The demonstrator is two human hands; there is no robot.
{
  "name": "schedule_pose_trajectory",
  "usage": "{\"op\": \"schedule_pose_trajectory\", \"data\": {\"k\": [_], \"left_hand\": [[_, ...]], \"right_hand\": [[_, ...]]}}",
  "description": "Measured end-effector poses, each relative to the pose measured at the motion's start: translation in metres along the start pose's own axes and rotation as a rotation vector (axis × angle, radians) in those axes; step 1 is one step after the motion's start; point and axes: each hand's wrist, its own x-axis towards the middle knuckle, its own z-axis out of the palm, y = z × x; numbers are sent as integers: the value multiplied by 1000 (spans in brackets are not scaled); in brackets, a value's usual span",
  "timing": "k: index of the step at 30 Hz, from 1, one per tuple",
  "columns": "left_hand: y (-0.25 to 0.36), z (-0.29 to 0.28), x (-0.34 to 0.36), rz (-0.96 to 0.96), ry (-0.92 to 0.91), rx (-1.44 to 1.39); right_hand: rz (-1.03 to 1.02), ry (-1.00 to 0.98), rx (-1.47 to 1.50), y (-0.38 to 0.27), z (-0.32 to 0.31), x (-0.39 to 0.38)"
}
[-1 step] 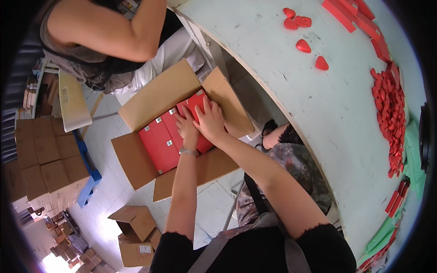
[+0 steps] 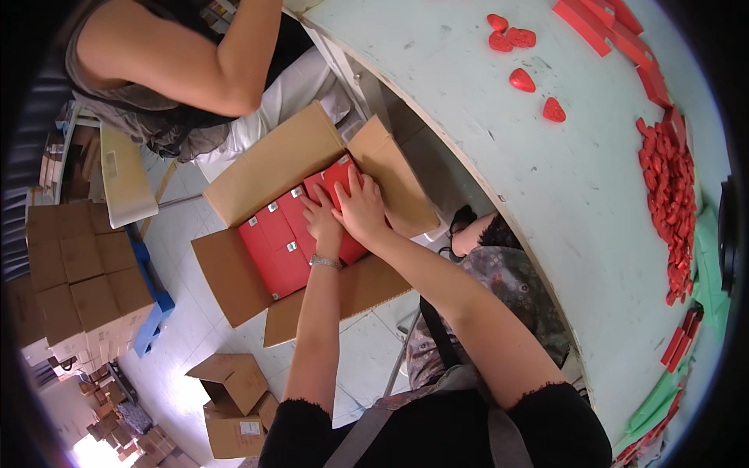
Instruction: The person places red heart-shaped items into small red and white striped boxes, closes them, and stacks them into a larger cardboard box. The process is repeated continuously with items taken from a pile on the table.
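An opened cardboard carton point(image 2: 231, 274) sits tilted in front of me, packed with red boxes point(image 2: 275, 226) that carry small pale stickers. Both my hands reach into its right end. My left hand point(image 2: 324, 225), a metal watch or bracelet at the wrist, rests with parted fingers on the boxes. Beside it, my right hand point(image 2: 360, 204) lies spread over a red box point(image 2: 339, 171) in the far right corner. Fingertips of both hands touch box tops. My palms and hands cover part of the boxes beneath them.
A pale table point(image 2: 468, 117) curves along the right, bearing loose red heart-shaped pieces point(image 2: 522, 79), a heap of red pieces point(image 2: 667, 203) and red boxes point(image 2: 583, 27). Another person point(image 2: 179, 62) sits at upper left. Stacked cartons point(image 2: 86, 273) and an open carton point(image 2: 234, 382) stand left.
The other person's elbow has shifted slightly down and left. My hands stay on the red boxes in the same pose.
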Motion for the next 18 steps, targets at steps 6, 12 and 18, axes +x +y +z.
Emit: {"op": "schedule_pose_trajectory", "data": {"k": [6,12,18], "left_hand": [[5,-2,-16,-11,-16,35],[-1,12,-52,10,529,-249],[0,49,-88,103,605,-305]], "right_hand": [[-19,-26,-57,3,9,6],[24,19,31,4,-3,-22],[154,136,161,2,-7,-27]]}}
